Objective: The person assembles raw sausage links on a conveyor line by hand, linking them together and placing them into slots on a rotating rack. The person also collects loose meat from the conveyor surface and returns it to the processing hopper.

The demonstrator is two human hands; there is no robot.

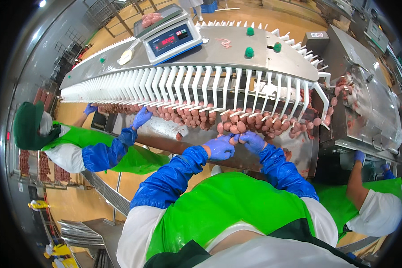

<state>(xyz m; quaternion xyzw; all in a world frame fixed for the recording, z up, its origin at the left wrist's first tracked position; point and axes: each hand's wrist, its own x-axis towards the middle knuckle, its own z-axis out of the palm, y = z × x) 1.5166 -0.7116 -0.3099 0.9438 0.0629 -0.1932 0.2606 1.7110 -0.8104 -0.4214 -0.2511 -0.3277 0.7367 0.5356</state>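
Note:
Strings of small pink sausages (192, 117) hang in loops from a long row of white hooks (178, 87) in front of me. My left hand (219, 148), in a purple-blue glove, is closed on a sausage link at the lower end of the loops. Close beside it, my right hand (253, 142), gloved alike, has its fingers closed on the same short stretch of links. Between the two hands a bit of the sausage string (233, 139) shows; my fingers hide the exact pinch points. Under the hands lies a metal tray (243, 163) with scraps on it.
Above the hooks, a metal top carries a digital scale (172, 42) with meat (152, 19) on its pan, and green knobs (249, 52). A large steel machine (366, 102) stands right. Co-workers in green aprons work at left (98, 149) and right (370, 201).

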